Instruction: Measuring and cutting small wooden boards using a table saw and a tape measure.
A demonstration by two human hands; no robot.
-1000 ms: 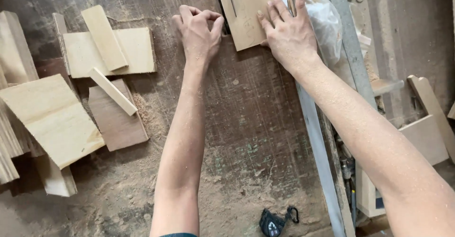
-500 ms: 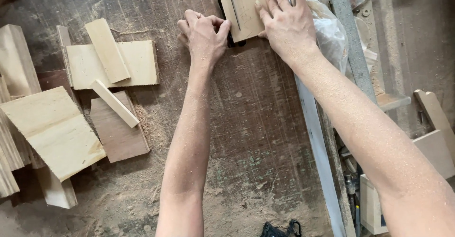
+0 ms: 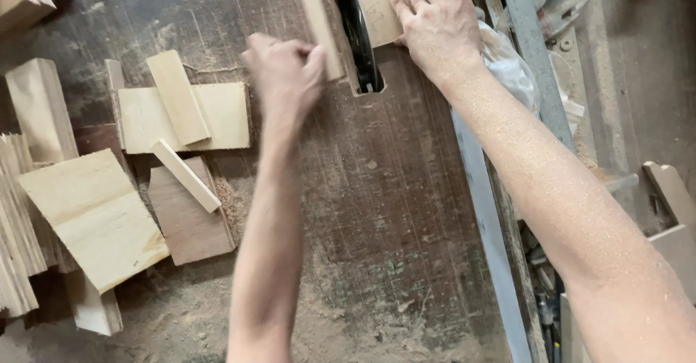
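Observation:
My left hand [image 3: 285,76] is blurred with motion and grips a narrow cut wood strip [image 3: 319,22], lifted just left of the saw blade slot [image 3: 362,51]. My right hand [image 3: 438,26] lies flat, fingers spread, on a pale plywood board [image 3: 377,4] at the top of the dark saw table [image 3: 391,211], right beside the blade. The board's far end runs out of view.
Plywood offcuts lie piled at the left: a wide pale piece [image 3: 94,214], a brown piece [image 3: 190,221], a rectangular panel [image 3: 185,116] with strips on it. A grey metal fence rail [image 3: 489,225] runs along the table's right side, a plastic bag [image 3: 511,73] beside it. Sawdust covers the surface.
My left hand has come off the table, picked up the narrow strip cut from the board and moved it left. The board slid farther up past the blade, which now shows.

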